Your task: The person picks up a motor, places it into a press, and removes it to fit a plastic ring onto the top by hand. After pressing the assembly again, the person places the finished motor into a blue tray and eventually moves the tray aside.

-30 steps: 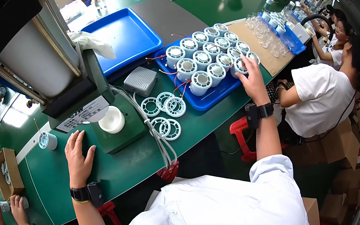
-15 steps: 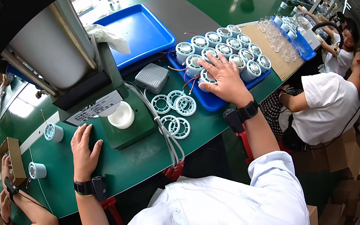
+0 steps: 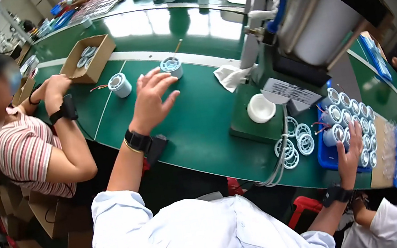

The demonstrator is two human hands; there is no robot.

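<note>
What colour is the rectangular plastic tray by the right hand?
Blue rectangular plastic tray, best in head view.

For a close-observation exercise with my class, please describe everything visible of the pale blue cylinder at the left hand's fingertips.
The pale blue cylinder is short, round and smooth-sided, apparently plastic, with a slotted, ring-like top. A thin yellowish strand seems to rise from its far side. It stands upright on the green table. The left hand partly overlaps its lower edge in this view without gripping it; whether the fingers touch it cannot be told.
</note>
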